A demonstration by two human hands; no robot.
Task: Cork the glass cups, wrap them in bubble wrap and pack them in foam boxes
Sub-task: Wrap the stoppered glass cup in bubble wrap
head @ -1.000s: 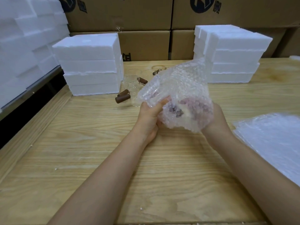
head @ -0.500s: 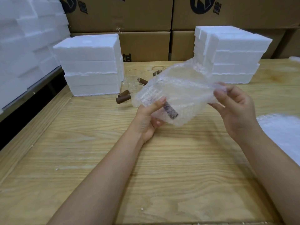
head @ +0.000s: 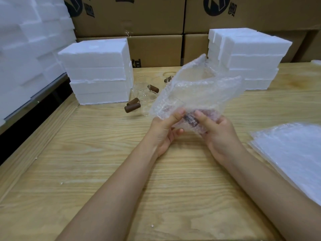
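A clear bubble wrap sheet (head: 199, 91) is held above the middle of the wooden table (head: 86, 171), folded loosely round a corked glass cup whose brown cork (head: 190, 119) shows through the plastic. My left hand (head: 165, 129) grips the wrap's lower left edge, thumb on top. My right hand (head: 217, 133) pinches the wrap at its lower right, thumb beside the cork. The cup's glass is hard to make out inside the wrap. Behind the wrap stand bare glass cups (head: 144, 94) and loose brown corks (head: 132, 107).
Stacks of white foam boxes stand at the back left (head: 97, 72) and back right (head: 246, 58). More foam is piled along the left edge (head: 26, 49). A pile of bubble wrap sheets (head: 291, 153) lies at the right. Cardboard boxes (head: 156, 23) line the back.
My right hand let go of the wrap's upper right edge and came down to the bundle beside my left hand, now pinching it near the cork. The sheet has spread open above both hands.
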